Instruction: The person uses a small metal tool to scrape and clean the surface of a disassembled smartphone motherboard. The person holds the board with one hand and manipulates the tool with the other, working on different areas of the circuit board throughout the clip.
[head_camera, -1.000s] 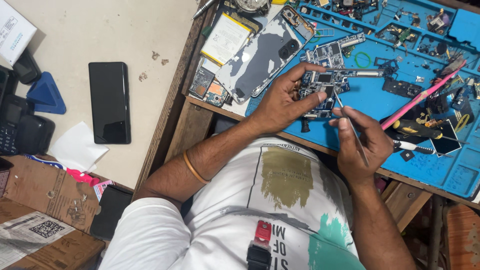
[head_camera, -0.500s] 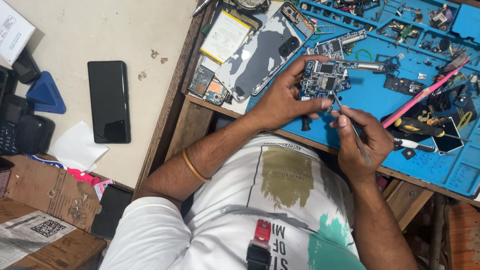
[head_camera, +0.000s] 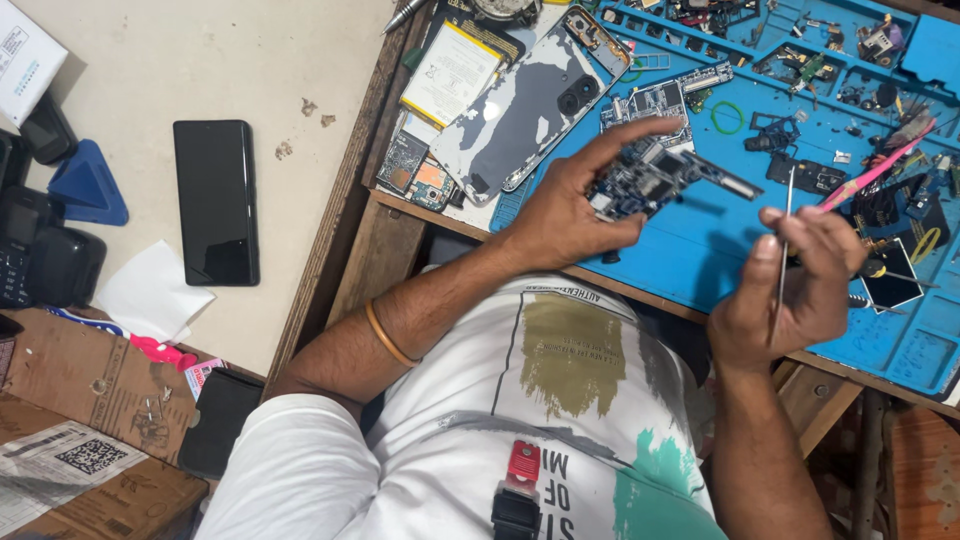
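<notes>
At the far left a blue triangular pick (head_camera: 88, 185) and a black phone (head_camera: 216, 202) lie face up on the pale worktop (head_camera: 150, 60). Further right, a phone back cover (head_camera: 530, 105) rests at the edge of the blue repair mat (head_camera: 700, 250). The left hand (head_camera: 570, 205) is closed around a small circuit board (head_camera: 650, 180), pinching it by its edges just above the mat. The right hand (head_camera: 800, 290) grips thin metal tweezers (head_camera: 783, 250), tips up, a little apart from the board. A pink tool (head_camera: 875, 172) lies behind. To do this well, I judge, keep the board steady and tilted toward the light — and bring the tweezers in slowly, touching only the intended part.
</notes>
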